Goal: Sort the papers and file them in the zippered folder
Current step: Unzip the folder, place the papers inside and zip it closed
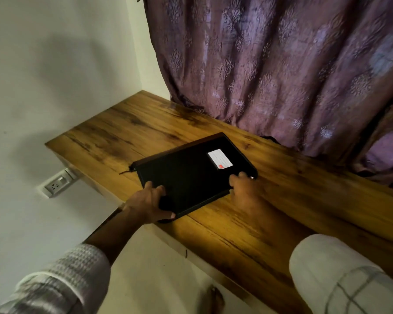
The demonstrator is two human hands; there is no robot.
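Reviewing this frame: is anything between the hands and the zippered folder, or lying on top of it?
Nothing visible does. The left hand grips the near corner of the zippered folder, and the right hand holds its right edge. Only a white label sits on its cover.

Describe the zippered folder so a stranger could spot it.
Look at the wooden shelf beneath the purple curtain. The black folder lies on it, the left hand holding its near corner. A white label with a red mark sets it apart.

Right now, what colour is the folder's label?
The zippered folder's label is white with a red mark; head view.
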